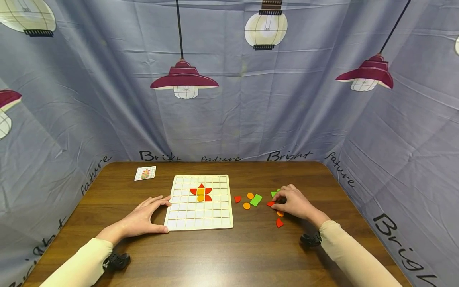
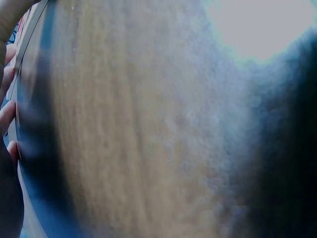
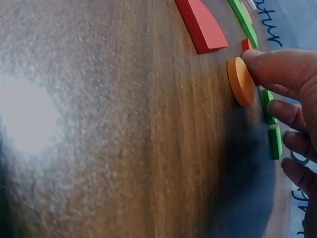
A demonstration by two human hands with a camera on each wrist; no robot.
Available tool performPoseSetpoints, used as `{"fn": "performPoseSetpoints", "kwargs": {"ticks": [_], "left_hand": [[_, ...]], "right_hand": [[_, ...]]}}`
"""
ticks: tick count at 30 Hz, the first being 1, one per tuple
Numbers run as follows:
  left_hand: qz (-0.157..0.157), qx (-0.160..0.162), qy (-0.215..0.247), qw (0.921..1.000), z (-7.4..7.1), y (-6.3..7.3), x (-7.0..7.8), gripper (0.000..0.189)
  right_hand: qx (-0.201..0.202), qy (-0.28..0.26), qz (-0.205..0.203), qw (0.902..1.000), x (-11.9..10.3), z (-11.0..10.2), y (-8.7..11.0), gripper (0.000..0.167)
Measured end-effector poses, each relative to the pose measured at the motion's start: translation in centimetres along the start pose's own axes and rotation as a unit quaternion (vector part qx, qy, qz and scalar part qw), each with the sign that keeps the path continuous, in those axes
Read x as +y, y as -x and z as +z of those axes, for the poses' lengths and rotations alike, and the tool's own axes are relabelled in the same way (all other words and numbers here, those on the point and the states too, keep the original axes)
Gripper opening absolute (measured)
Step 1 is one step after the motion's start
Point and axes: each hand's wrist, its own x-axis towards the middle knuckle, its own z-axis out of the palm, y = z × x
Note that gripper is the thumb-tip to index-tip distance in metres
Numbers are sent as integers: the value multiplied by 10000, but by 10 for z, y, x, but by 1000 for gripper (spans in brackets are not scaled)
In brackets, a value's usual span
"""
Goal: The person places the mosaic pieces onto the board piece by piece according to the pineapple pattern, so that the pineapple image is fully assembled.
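A white gridded board lies on the table, with a small figure of red, orange and yellow pieces near its upper middle. At the board's left edge, my left hand spreads its fingers, with fingertips and thumb touching the edge. To the right, the thumb and index finger of my right hand pinch a small red piece, partly hidden by the fingers. Close beside them are an orange disc, a red fan-shaped piece and green pieces, partly covered by the hand in the head view.
Between the board and my right hand lie a green rectangle, orange discs and another red piece. A printed card with a coloured figure rests at the back left. Behind the wooden table hangs a patterned curtain.
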Motion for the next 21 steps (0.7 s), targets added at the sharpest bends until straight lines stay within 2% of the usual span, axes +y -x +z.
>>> {"fn": "performPoseSetpoints", "kwargs": {"ticks": [7, 21], "left_hand": [[-4, -4, -9, 10000, 1, -1, 0, 79], [27, 20, -38, 10000, 1, 0, -1, 77]], "right_hand": [[-83, -152, 114, 9998, -3, 1, 1, 20], [113, -165, 164, 9997, -4, 6, 2, 22]]}}
